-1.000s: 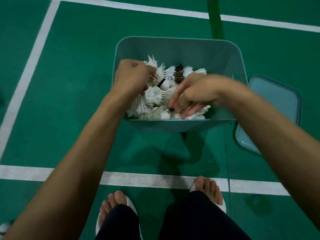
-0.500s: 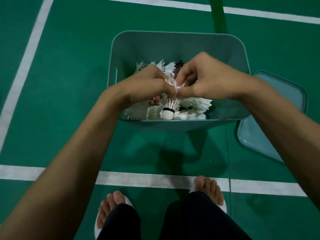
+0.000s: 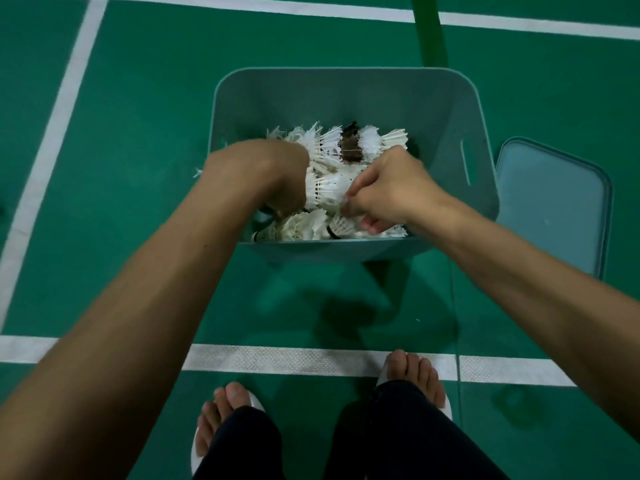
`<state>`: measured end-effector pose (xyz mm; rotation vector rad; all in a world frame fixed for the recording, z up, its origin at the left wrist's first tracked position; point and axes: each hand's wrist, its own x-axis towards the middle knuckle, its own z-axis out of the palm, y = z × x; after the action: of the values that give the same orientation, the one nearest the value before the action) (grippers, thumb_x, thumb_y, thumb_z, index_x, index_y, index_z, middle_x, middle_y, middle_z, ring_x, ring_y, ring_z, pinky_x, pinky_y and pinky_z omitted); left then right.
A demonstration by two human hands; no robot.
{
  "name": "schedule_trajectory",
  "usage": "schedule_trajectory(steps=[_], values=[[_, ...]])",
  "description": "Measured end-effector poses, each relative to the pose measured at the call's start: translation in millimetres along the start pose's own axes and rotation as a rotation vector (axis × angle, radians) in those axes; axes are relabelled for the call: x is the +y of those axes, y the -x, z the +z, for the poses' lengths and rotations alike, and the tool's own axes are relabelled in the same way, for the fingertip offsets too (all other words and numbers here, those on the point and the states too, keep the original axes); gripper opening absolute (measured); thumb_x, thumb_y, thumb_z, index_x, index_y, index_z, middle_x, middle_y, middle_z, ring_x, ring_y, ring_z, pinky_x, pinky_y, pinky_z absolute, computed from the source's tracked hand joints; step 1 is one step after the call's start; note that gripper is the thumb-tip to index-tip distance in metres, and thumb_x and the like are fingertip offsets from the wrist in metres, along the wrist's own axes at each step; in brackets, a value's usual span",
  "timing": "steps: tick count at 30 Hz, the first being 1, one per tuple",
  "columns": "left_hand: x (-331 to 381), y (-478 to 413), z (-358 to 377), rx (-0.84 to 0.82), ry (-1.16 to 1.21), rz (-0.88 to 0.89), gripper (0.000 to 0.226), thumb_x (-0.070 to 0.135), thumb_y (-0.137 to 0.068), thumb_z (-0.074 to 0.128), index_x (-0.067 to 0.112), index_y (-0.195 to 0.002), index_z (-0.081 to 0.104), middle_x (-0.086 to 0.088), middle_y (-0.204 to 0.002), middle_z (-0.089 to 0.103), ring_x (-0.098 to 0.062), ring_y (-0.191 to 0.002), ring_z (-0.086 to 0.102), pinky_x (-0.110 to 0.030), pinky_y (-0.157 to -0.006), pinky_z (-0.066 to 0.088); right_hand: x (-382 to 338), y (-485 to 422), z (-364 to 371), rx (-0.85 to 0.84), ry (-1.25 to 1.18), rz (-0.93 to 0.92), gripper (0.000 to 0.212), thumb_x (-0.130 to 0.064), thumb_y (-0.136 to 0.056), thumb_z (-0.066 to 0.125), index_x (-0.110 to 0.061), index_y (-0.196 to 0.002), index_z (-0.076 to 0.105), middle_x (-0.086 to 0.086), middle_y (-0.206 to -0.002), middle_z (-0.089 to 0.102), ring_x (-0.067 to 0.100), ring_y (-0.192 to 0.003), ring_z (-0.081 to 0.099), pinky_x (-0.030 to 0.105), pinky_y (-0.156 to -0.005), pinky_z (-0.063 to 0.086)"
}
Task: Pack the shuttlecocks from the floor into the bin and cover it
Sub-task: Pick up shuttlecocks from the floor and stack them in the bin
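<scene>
A grey-green plastic bin [image 3: 346,73] stands on the green court floor, holding a heap of white shuttlecocks [image 3: 369,143] and one dark one [image 3: 349,150]. Both my hands are down inside the bin over the heap. My left hand [image 3: 263,171] has its fingers curled downward around the narrow end of a white shuttlecock [image 3: 325,192] lying between the hands; its fingertips are hidden. My right hand [image 3: 388,188] pinches the feather end of that same shuttlecock. The bin's lid [image 3: 554,202] lies flat on the floor just right of the bin.
White court lines cross the floor, one [image 3: 277,358] just in front of my feet [image 3: 412,375] in white sandals. A green post [image 3: 429,29] rises behind the bin. A white feather tip [image 3: 198,173] sticks out at the bin's left wall.
Both hands have dropped from above the heap down into the bin, still together on a shuttlecock. The view has shifted slightly.
</scene>
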<state>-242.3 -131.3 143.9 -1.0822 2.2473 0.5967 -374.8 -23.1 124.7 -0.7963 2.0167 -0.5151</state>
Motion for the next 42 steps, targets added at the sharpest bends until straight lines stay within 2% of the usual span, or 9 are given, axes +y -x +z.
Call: schedule_trajectory(steps=[5, 10, 13, 20, 24, 31, 37, 39, 42], values=[[8, -9, 16, -0.056, -0.244, -0.105, 0.016, 0.004, -0.085, 0.064, 0.01, -0.073, 0.056, -0.005, -0.076, 0.057, -0.02, -0.063, 0.056, -0.035, -0.068, 0.05, -9, -3, 14, -0.13, -0.044, 0.065, 0.016, -0.001, -0.081, 0.082, -0.003, -0.088, 0.068, 0.013, -0.066, 0.069, 0.02, -0.049, 0.069, 0.028, -0.051, 0.058], [0, -23, 33, -0.135, -0.17, -0.127, 0.01, 0.012, -0.083, 0.071, 0.015, -0.092, 0.071, -0.003, -0.088, 0.069, -0.024, -0.079, 0.067, -0.039, -0.082, 0.058, -3, -5, 15, -0.16, -0.078, 0.072, 0.019, -0.004, -0.079, 0.083, 0.004, -0.094, 0.074, 0.015, -0.078, 0.077, 0.027, -0.067, 0.077, 0.038, -0.068, 0.063], [-3, -26, 35, -0.111, -0.149, -0.105, 0.011, 0.009, -0.079, 0.07, 0.015, -0.088, 0.072, -0.003, -0.083, 0.07, -0.024, -0.078, 0.068, -0.041, -0.083, 0.06, 0, -10, 12, -0.23, 0.002, 0.107, 0.017, -0.01, -0.083, 0.079, 0.003, -0.094, 0.076, 0.006, -0.069, 0.077, 0.013, -0.052, 0.061, 0.022, -0.051, 0.053], [-6, -36, 36, -0.164, -0.038, -0.075, 0.013, 0.009, -0.074, 0.074, 0.012, -0.086, 0.076, -0.007, -0.084, 0.075, -0.028, -0.08, 0.074, -0.045, -0.079, 0.064, 4, -21, 15, -0.3, 0.016, 0.2, 0.038, -0.047, -0.091, 0.071, -0.011, -0.081, 0.067, 0.004, -0.072, 0.071, 0.015, -0.056, 0.052, 0.024, -0.056, 0.046], [-9, -37, 33, -0.206, 0.029, -0.04, 0.012, 0.008, -0.073, 0.08, 0.006, -0.084, 0.078, -0.011, -0.086, 0.078, -0.031, -0.082, 0.076, -0.054, -0.079, 0.063, 10, -27, 13, -0.238, -0.065, 0.225, 0.02, -0.016, -0.093, 0.073, -0.007, -0.083, 0.059, 0.008, -0.073, 0.065, 0.016, -0.055, 0.055, 0.028, -0.059, 0.053], [-11, -28, 33, -0.097, 0.174, 0.001, 0.022, 0.021, -0.069, 0.092, 0.014, -0.076, 0.073, -0.004, -0.08, 0.074, -0.027, -0.076, 0.072, -0.038, -0.067, 0.06, 10, -35, 4, -0.165, -0.234, 0.315, 0.005, 0.004, -0.091, 0.067, 0.002, -0.094, 0.063, 0.021, -0.117, 0.064, 0.023, -0.086, 0.063, 0.028, -0.076, 0.058], [-15, -25, 27, -0.001, 0.202, 0.003, 0.026, 0.016, -0.072, 0.089, 0.015, -0.085, 0.066, -0.006, -0.093, 0.071, -0.029, -0.086, 0.069, -0.043, -0.08, 0.061, 9, -34, 3, -0.21, -0.34, 0.338, 0.032, 0.004, -0.094, 0.062, 0.001, -0.125, 0.057, 0.019, -0.12, 0.064, 0.027, -0.115, 0.064, 0.036, -0.077, 0.059], [-13, -25, 29, 0.04, 0.167, -0.023, 0.028, 0.016, -0.068, 0.089, 0.019, -0.082, 0.066, -0.005, -0.092, 0.07, -0.029, -0.083, 0.069, -0.047, -0.081, 0.061, 10, -34, 5, -0.181, -0.286, 0.306, 0.038, 0.004, -0.09, 0.067, 0.004, -0.127, 0.06, 0.019, -0.104, 0.066, 0.027, -0.095, 0.068, 0.041, -0.083, 0.059], [-8, -22, 31, 0.074, 0.104, -0.05, 0.026, 0.013, -0.069, 0.084, 0.019, -0.084, 0.064, -0.005, -0.091, 0.069, -0.03, -0.082, 0.068, -0.048, -0.082, 0.06, 7, -35, 6, -0.161, -0.181, 0.238, 0.03, 0.006, -0.085, 0.074, 0.006, -0.114, 0.066, 0.02, -0.089, 0.068, 0.025, -0.074, 0.062, 0.034, -0.065, 0.056]])
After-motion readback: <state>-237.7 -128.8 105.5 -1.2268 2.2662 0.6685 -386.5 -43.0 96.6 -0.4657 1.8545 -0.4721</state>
